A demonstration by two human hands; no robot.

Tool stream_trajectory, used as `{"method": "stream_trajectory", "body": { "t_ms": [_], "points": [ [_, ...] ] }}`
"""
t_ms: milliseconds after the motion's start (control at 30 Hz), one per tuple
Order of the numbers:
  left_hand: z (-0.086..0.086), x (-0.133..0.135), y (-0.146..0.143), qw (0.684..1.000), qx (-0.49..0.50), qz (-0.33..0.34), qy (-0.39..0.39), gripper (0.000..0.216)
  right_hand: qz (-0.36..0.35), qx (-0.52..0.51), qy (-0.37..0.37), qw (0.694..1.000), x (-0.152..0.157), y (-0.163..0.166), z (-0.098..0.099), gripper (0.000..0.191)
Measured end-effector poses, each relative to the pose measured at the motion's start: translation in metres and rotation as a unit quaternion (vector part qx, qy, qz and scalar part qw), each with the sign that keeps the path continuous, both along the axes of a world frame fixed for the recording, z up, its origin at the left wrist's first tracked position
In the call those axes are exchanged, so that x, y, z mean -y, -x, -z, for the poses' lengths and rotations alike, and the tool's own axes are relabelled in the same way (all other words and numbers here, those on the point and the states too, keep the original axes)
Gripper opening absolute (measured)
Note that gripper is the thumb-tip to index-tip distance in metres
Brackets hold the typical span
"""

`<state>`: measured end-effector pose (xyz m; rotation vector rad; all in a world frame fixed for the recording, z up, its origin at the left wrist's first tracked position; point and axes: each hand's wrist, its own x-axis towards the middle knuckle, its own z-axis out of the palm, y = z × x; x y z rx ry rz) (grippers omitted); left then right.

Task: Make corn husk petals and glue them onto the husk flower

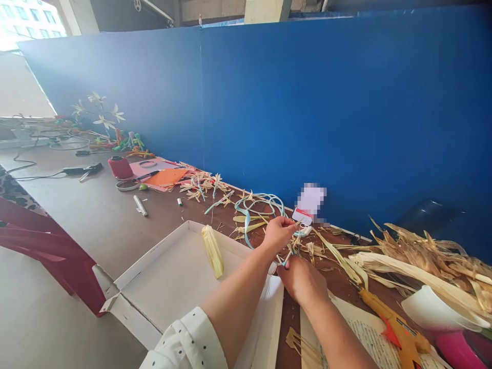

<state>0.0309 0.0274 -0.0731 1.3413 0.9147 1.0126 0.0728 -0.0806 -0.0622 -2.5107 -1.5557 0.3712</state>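
My left hand [282,233] is pinched around a small, thin piece of dry corn husk [300,222], in front of a lanyard badge. Just below it, my right hand [303,279] is closed on what looks like a pair of scissors [285,263]; pale blue shows at its handle, and the fingers cover most of it. Strips and scraps of husk lie around both hands. Beneath my left forearm is an open white cardboard box lid [165,271], with a folded yellowish husk [212,251] in it.
On the right are a heap of dry husks [434,256], a yellow glue gun [400,328], a white bowl-like container [442,310] and a printed page [357,328]. Husk flowers [207,187], a red thread spool [120,167] and orange paper [167,177] lie further left. A blue partition [307,102] borders the table.
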Motion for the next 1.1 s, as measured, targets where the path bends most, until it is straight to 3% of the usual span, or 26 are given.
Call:
{"method": "stream_trajectory", "body": {
  "t_ms": [133, 200, 333, 533, 600, 700, 800, 900, 1000, 1100],
  "points": [
    [-0.002, 0.001, 0.000, 1.000, 0.005, -0.003, 0.004, 0.008, 0.029, -0.069, -0.011, 0.997, -0.010, -0.011, 0.007, 0.016],
    [-0.003, 0.001, 0.001, 1.000, 0.006, -0.009, 0.010, 0.009, 0.034, -0.125, -0.029, 0.991, -0.012, -0.019, 0.009, 0.023],
    [-0.004, -0.001, 0.003, 0.999, 0.018, -0.029, 0.011, 0.013, 0.067, -0.272, -0.066, 0.958, -0.010, -0.029, 0.006, 0.029],
    [-0.002, -0.006, 0.004, 0.998, 0.027, -0.062, 0.009, 0.015, 0.091, -0.487, -0.092, 0.864, 0.007, -0.030, -0.009, 0.017],
    [-0.002, -0.007, 0.004, 0.997, 0.028, -0.066, 0.010, 0.015, 0.088, -0.560, -0.104, 0.817, 0.012, -0.030, -0.012, 0.015],
    [-0.002, -0.007, 0.005, 0.997, 0.034, -0.067, 0.010, 0.014, 0.080, -0.677, -0.114, 0.723, 0.021, -0.027, -0.018, 0.016],
    [-0.002, -0.008, 0.006, 0.996, 0.048, -0.070, 0.011, 0.013, 0.060, -0.720, -0.096, 0.685, 0.031, -0.024, -0.029, 0.024],
    [-0.004, -0.008, 0.007, 0.995, 0.055, -0.077, 0.019, 0.013, 0.055, -0.708, -0.090, 0.699, 0.039, -0.025, -0.041, 0.041],
    [-0.006, -0.007, 0.007, 0.995, 0.057, -0.074, 0.029, 0.015, 0.089, -0.638, -0.126, 0.754, 0.043, -0.032, -0.045, 0.051],
    [-0.006, -0.007, 0.006, 0.996, 0.062, -0.062, 0.030, 0.016, 0.144, -0.547, -0.180, 0.805, 0.045, -0.044, -0.039, 0.044]
  ]
}}
